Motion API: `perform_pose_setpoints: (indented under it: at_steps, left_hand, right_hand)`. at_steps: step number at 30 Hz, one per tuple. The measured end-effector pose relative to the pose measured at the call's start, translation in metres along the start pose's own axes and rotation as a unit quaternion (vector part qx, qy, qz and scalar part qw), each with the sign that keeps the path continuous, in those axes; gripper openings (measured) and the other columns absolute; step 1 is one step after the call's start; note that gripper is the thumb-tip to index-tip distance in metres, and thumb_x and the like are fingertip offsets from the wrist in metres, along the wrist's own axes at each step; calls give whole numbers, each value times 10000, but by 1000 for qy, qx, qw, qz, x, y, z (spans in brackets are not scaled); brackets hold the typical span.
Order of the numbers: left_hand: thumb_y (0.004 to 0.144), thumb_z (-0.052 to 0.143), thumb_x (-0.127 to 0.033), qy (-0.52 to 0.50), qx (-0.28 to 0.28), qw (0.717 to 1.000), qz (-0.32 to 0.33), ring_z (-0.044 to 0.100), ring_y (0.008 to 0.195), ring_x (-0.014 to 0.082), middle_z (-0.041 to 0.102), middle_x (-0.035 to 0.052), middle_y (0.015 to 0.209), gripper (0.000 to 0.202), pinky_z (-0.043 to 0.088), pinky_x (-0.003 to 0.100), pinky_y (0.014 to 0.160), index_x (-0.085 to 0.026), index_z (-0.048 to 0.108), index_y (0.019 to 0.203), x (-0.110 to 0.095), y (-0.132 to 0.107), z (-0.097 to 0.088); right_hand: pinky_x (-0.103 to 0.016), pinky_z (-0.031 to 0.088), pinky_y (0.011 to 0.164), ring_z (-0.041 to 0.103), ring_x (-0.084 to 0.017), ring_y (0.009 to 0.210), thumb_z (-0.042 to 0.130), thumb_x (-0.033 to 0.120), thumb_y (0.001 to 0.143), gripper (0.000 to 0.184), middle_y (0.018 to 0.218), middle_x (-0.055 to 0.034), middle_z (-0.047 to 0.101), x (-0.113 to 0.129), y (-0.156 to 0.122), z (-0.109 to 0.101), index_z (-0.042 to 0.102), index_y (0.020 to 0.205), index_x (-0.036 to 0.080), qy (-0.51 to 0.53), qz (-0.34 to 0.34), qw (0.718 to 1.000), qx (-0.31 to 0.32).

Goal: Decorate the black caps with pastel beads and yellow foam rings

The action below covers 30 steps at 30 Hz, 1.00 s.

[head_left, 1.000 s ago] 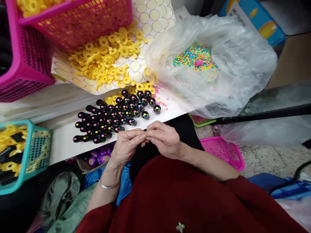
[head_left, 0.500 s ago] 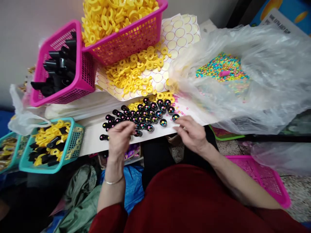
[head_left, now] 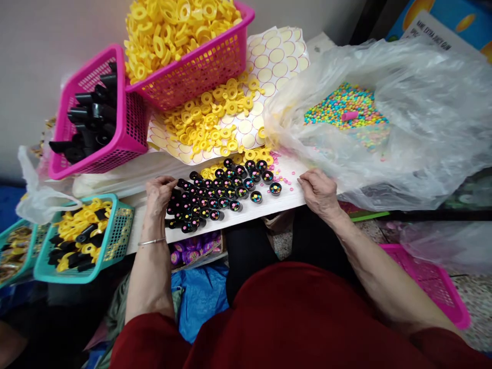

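Observation:
Several small black tubes (head_left: pixel 221 190) filled with coloured beads stand in rows on a white board (head_left: pixel 269 202). My left hand (head_left: pixel 158 193) rests at the left end of the rows, fingers curled onto the black tubes there. My right hand (head_left: pixel 319 192) lies on the board's right end, fingers bent, beside the clear plastic bag (head_left: pixel 415 128) of coloured beads (head_left: pixel 342 105). What the right fingers pinch, if anything, is hidden. Loose yellow rings (head_left: pixel 209 123) lie on a sheet of round stickers (head_left: pixel 277 56) behind the tubes.
A pink basket (head_left: pixel 200 69) heaped with yellow rings sits at the back, and a second pink basket (head_left: pixel 128 133) holds black tubes. A teal basket (head_left: pixel 115 241) at the left holds rings and tubes. A pink tray (head_left: pixel 430 287) lies on the floor at right.
My hands were joined in front of my chest, then parted. The left moved left to the end of the tube rows; the right moved right toward the bag. The view tilted up.

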<state>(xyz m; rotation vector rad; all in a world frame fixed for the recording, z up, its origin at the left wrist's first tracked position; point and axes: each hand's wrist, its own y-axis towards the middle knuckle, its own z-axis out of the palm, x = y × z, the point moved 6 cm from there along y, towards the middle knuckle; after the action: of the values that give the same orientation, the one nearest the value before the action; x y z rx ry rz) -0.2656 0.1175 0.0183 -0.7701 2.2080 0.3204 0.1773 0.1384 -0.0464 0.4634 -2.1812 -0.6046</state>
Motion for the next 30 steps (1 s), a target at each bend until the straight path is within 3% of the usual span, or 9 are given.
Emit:
perform_pose_setpoints:
  at_steps: [9, 19, 30]
  left_hand:
    - [569, 681, -263, 79, -24, 993, 79, 474, 582, 115, 583, 10, 723, 122, 387, 259, 535, -167, 674, 644, -1, 9, 3]
    - [569, 684, -233, 61, -25, 995, 76, 570, 767, 172, 610, 35, 773, 99, 441, 290, 761, -160, 669, 634, 10, 15, 8]
    - [587, 746, -202, 39, -20, 997, 63, 562, 765, 131, 612, -28, 752, 113, 435, 271, 774, -156, 694, 677, 14, 15, 5]
  right_hand:
    - [-321, 447, 665, 548, -199, 725, 479, 240, 863, 152, 748, -67, 592, 2, 1, 3, 593, 772, 197, -52, -17, 998, 29]
    - [-315, 434, 662, 542, -198, 727, 473, 249, 874, 168, 750, -68, 592, 4, 0, 3, 599, 778, 190, -81, -32, 996, 31]
    - [-320, 434, 691, 552, -195, 741, 475, 237, 855, 168, 761, -64, 588, 3, 5, 6, 621, 779, 202, -17, 40, 996, 74]
